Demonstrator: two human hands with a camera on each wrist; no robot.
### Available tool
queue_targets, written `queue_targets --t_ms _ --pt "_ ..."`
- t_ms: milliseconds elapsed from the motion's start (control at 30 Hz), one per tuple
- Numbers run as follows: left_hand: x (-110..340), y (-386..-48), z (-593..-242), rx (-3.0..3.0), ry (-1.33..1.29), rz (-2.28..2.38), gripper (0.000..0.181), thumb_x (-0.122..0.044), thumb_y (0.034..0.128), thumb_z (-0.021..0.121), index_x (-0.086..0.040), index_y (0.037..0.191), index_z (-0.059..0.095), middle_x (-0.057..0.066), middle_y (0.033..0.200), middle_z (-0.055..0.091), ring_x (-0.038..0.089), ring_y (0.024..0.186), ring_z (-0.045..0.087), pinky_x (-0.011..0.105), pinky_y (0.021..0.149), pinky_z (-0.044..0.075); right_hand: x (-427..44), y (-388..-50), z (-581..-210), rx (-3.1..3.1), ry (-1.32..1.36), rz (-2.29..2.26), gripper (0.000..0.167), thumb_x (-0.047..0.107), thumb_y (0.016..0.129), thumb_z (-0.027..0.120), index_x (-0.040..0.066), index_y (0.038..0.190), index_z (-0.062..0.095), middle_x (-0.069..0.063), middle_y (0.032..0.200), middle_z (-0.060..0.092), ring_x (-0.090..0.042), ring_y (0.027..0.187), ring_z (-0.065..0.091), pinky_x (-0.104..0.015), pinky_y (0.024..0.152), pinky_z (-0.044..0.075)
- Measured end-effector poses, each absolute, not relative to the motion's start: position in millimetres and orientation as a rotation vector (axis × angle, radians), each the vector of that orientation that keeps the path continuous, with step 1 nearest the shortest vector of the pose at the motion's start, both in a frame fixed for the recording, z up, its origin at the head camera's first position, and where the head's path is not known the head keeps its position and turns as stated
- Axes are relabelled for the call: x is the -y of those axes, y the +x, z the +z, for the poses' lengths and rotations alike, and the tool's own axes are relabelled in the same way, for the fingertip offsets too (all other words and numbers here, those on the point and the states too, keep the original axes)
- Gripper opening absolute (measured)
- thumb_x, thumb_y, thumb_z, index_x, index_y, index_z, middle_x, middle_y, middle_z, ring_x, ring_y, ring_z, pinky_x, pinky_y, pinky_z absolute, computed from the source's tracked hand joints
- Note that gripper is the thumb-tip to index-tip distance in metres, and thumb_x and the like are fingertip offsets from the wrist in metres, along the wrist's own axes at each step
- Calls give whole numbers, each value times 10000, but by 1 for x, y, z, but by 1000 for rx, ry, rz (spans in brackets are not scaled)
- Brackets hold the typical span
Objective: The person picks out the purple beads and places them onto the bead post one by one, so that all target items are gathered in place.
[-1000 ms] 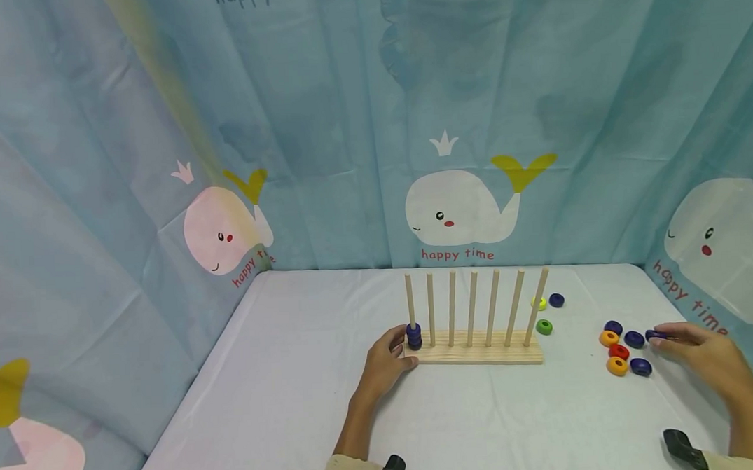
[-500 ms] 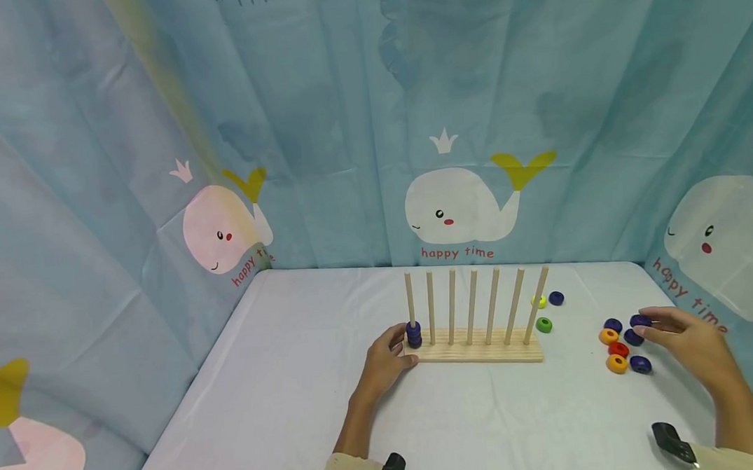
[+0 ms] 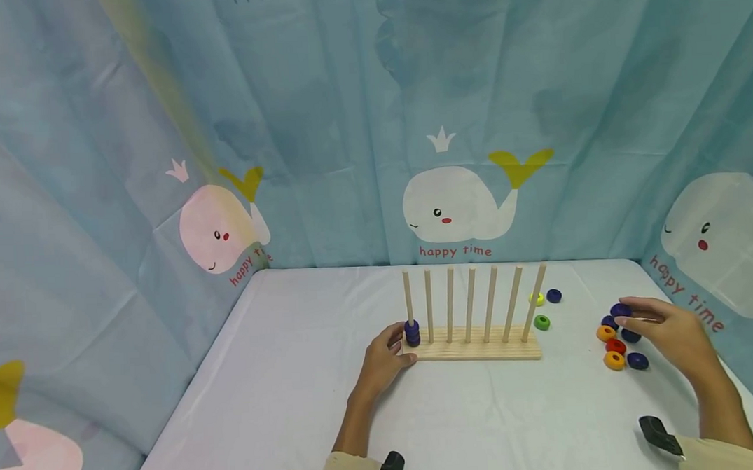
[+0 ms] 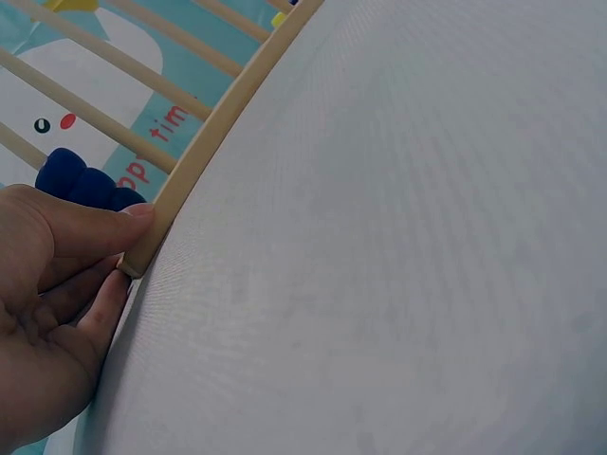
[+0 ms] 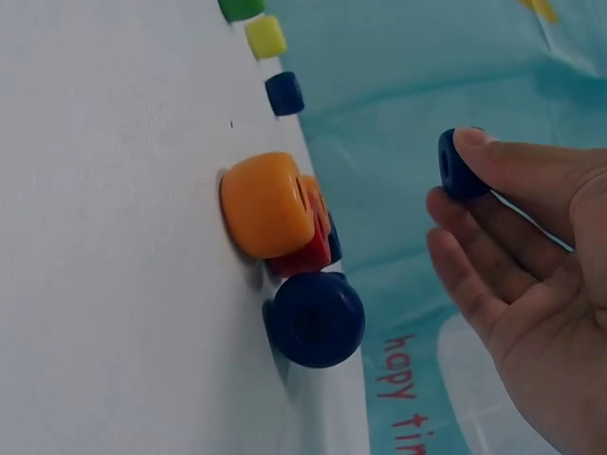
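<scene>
A wooden peg stand (image 3: pixel 476 354) with several upright pegs stands on the table. A stack of dark blue beads (image 3: pixel 412 333) sits low on its leftmost peg. My left hand (image 3: pixel 383 363) grips the left end of the base; in the left wrist view the thumb (image 4: pixel 104 227) lies along its front edge, with fingers round the end. Between thumb and fingers my right hand (image 3: pixel 679 335) pinches a blue bead (image 5: pixel 458 166), raised off the table above the loose beads at the right. The bead's hole faces sideways in the right wrist view.
Loose orange (image 3: pixel 614 360), red (image 3: pixel 615 346) and blue (image 3: pixel 637 361) beads lie clustered below my right hand. Right of the stand are a green bead (image 3: pixel 541 322), a yellow bead (image 3: pixel 538 299) partly behind a peg, and a blue bead (image 3: pixel 554 296). A curtain (image 3: pixel 325 216) borders the table.
My right hand has carried the blue bead leftward and up, from the right of the bead cluster to above its far side. The left hand has stayed on the stand.
</scene>
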State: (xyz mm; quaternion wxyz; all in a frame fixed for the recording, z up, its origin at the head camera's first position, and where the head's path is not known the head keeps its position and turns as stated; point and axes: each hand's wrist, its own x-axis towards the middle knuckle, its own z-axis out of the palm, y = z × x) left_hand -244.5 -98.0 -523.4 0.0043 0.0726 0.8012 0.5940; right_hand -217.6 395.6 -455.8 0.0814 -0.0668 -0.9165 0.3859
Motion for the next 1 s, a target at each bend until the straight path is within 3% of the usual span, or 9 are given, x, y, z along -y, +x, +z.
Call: queue_targets --t_ms 433,667,767,800,867,900,1000 --pt "98 -243 -523 -2471 249 1934 704 66 847 796 25 1502 540 244 1508 571 405 1441 526 387 1204 485 -383 -218 -445 2711 -135 1149 613 396 1062 642 -39 1484 554 -372 1366 613 -587 1262 534 -874 915 447" --pt "96 -245 -523 -2512 224 1871 689 41 869 784 7 1511 537 209 1509 582 365 1439 538 307 1184 496 -373 -216 -436 2671 -78 1093 569 352 1065 647 -43 1468 569 -374 1358 621 -610 1235 564 -828 933 496" --pt "96 -244 -522 -2515 212 1860 692 39 873 782 0 1518 534 199 1514 581 353 1442 538 292 1182 495 -370 -216 -432 2651 -42 1057 554 344 1054 671 -37 1449 591 -354 1335 646 -576 1200 601 -443 893 680" --pt "97 -244 -522 -2520 220 1858 692 42 871 783 7 1515 533 207 1513 580 363 1440 539 301 1182 497 -370 -216 -430 2644 -31 1045 550 343 1048 682 -32 1441 601 -343 1327 656 -544 1175 627 -304 827 679" --pt "97 -244 -522 -2521 220 1855 695 42 869 786 7 1515 533 204 1515 579 360 1440 539 301 1184 495 -368 -216 -428 2624 -4 1029 527 329 1036 704 -26 1418 626 -317 1296 684 -296 1065 741 -68 688 563" --pt "97 -244 -522 -2519 221 1856 697 44 867 788 9 1515 533 206 1516 578 362 1440 539 305 1187 494 -367 -216 -427 2611 9 1032 516 321 1031 712 -22 1409 636 -306 1280 694 -153 1006 748 1 657 483" --pt "98 -244 -523 -2517 233 1869 695 50 857 794 22 1504 539 222 1512 577 381 1437 538 335 1196 489 -362 -217 -424 2571 46 1040 491 295 1021 730 -18 1392 654 -232 1226 725 222 890 566 31 680 469"
